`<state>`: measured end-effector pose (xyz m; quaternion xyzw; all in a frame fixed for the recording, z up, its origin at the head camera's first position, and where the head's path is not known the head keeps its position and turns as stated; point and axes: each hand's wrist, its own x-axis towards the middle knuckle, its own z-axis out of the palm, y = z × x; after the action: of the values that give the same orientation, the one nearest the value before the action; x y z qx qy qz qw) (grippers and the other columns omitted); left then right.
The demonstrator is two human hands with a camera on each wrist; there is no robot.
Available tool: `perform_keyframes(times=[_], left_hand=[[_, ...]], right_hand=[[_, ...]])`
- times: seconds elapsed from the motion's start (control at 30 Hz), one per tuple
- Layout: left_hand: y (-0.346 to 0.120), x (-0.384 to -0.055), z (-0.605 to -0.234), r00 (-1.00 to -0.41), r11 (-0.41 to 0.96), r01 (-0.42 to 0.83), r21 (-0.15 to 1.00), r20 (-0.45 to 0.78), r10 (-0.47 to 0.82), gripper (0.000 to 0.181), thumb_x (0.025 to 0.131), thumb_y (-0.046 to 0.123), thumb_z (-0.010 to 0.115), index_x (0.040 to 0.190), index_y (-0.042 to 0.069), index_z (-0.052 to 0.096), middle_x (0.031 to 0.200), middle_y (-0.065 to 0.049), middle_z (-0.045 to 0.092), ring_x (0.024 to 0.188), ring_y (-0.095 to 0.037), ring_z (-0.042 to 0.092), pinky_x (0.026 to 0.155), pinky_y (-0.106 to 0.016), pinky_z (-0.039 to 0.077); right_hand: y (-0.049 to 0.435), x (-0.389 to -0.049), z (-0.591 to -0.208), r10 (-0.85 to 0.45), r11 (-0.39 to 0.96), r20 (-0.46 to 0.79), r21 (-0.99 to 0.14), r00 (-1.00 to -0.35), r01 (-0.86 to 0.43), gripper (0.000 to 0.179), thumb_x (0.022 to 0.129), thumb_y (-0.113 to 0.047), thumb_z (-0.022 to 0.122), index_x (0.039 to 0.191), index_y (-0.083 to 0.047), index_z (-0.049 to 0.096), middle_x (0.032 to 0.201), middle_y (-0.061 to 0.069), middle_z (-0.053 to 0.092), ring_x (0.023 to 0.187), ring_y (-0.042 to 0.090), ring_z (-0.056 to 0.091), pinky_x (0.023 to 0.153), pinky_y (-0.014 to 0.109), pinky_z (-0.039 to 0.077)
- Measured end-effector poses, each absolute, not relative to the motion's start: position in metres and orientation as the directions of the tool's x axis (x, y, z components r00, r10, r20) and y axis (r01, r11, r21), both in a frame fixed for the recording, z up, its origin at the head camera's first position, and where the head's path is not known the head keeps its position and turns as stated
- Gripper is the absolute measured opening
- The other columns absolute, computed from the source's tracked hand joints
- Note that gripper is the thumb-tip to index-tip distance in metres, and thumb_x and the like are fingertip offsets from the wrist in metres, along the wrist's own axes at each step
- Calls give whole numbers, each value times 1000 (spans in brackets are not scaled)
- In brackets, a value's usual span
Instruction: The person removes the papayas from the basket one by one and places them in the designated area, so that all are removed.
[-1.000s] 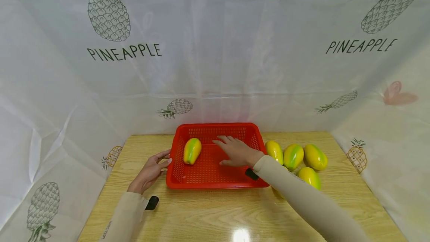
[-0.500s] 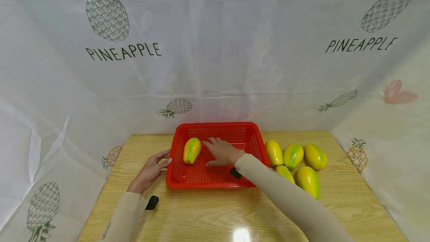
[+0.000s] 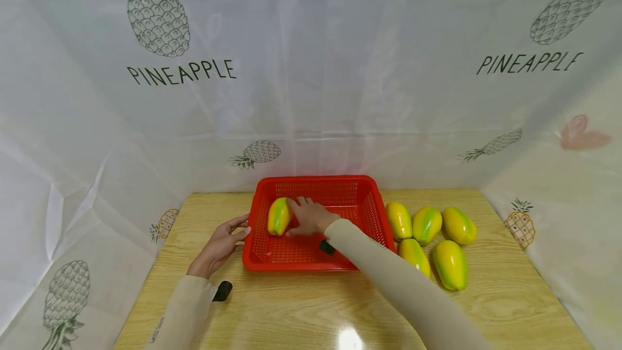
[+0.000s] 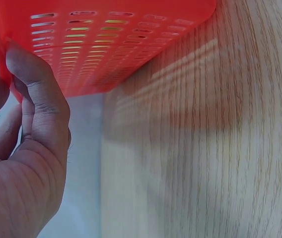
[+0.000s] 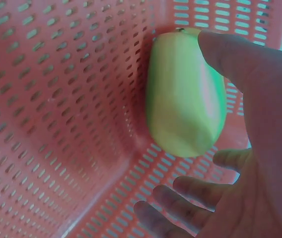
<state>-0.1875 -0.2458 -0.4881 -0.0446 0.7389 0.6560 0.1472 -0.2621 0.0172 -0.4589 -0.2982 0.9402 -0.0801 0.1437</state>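
A yellow-green papaya (image 3: 279, 217) lies in the left part of a red plastic basket (image 3: 316, 268) with slotted walls. My left hand (image 3: 222, 243) pinches the basket's left rim between thumb and fingers; the left wrist view shows the fingers (image 4: 39, 89) bent at that rim. Inside the basket, my right hand (image 3: 309, 217) is spread just right of the papaya. In the right wrist view its thumb (image 5: 225, 52) overlaps the fruit's edge, while the other fingers (image 5: 190, 201) extend past the fruit's end. Whether the thumb touches the papaya I cannot tell.
Several more papayas (image 3: 450, 264) lie on the wooden table (image 3: 286, 307) right of the basket, the closest beside its right wall. A white sheet (image 3: 340, 96) printed with pineapples hangs behind the table and along both sides.
My right hand has moved left across the basket to the papaya, uncovering fruits on the table's right side. The left hand keeps its hold on the rim.
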Motion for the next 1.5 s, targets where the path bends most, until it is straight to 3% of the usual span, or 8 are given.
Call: perform_keyframes(times=[0.3,0.93,1.2,1.5], left_hand=[[-244,-188,-488,-953,120,-255,959,-271,136,57,111,11,55,164,2,36,147,-20,42,99,-14,62,80,-28,60],[-243,-189,-488,-951,120,-265,957,-280,132,57,112,12,54,164,4,35,150,-20,40,102,-14,63,83,-29,60],[-242,-189,-489,-951,126,-265,956,-280,132,56,111,12,55,164,3,36,148,-20,42,102,-14,64,84,-30,60],[-243,-191,-491,-953,115,-249,962,-264,147,54,112,8,51,164,3,36,144,-18,45,99,-13,65,82,-31,60]], right_hand=[[2,-267,-468,-561,825,-226,-231,-797,-515,104,93,-58,76,169,-15,20,159,15,41,141,33,47,113,44,48],[-11,-270,-481,-581,810,-185,-222,-793,-542,106,86,-52,86,163,-10,26,154,10,47,134,27,53,113,39,48],[7,-266,-469,-644,764,-155,-182,-749,-619,103,85,-46,88,164,-13,31,157,11,45,139,31,51,116,41,45],[51,-258,-438,-652,751,-65,-191,-755,-632,102,84,-42,89,163,-11,33,158,13,43,137,34,50,113,48,48]])
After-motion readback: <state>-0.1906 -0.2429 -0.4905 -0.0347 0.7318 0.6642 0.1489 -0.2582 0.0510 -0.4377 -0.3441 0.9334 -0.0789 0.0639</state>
